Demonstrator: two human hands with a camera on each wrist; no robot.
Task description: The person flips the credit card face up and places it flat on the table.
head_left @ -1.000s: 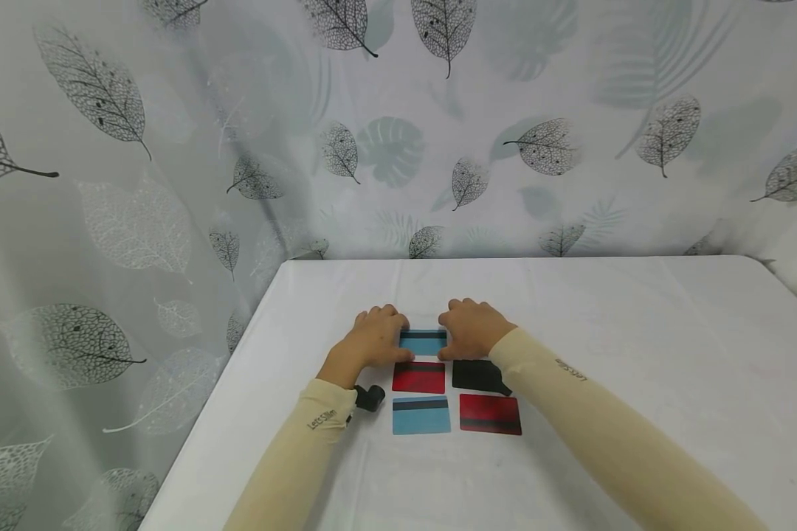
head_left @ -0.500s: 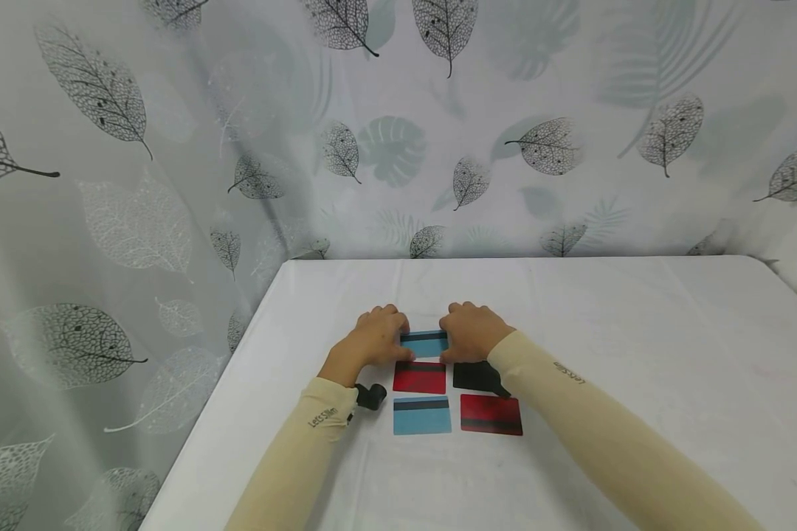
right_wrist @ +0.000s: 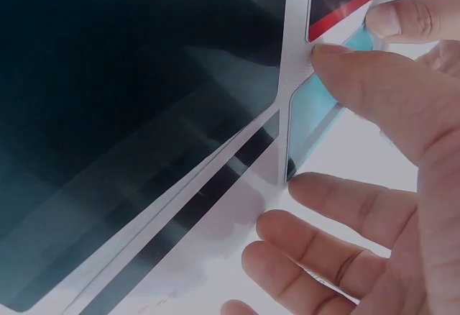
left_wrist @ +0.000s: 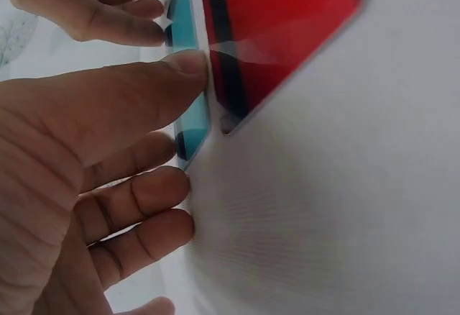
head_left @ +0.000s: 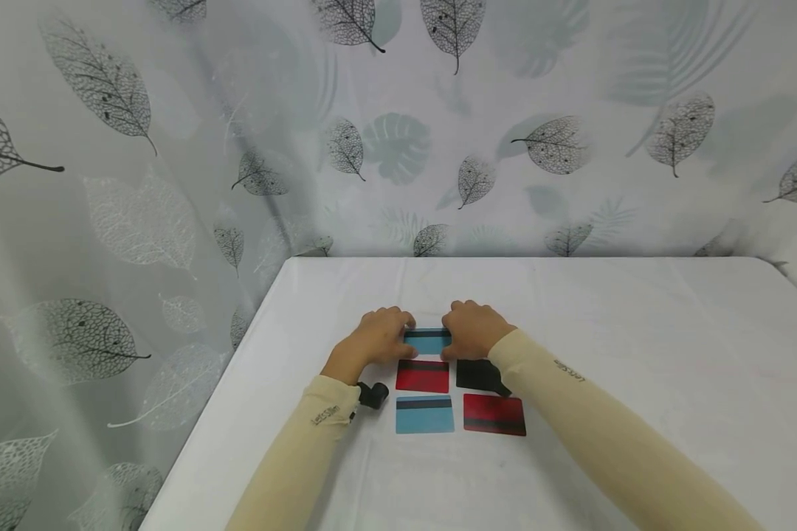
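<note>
A blue card (head_left: 428,341) with a dark stripe lies on the white table between both hands. My left hand (head_left: 380,335) holds its left end, thumb at the near long edge and fingers at the far side. At the right end my right hand (head_left: 473,332) holds it likewise, its thumb (right_wrist: 388,88) on the near edge. Just in front lie a red card (head_left: 422,377) and a black card (head_left: 480,375), the latter partly covered by the right sleeve. A pale card (right_wrist: 208,236) with a dark stripe shows beside the black one in the right wrist view.
Nearer the front lie another blue card (head_left: 424,420) and another red card (head_left: 494,415). A black wrist device (head_left: 374,396) sits at the left wrist. Leaf-patterned curtains (head_left: 398,147) hang behind and to the left of the white table (head_left: 637,346).
The head view has shifted slightly. Both hands stay at the blue card, which has turned a little between frames and now lies nearly straight.
</note>
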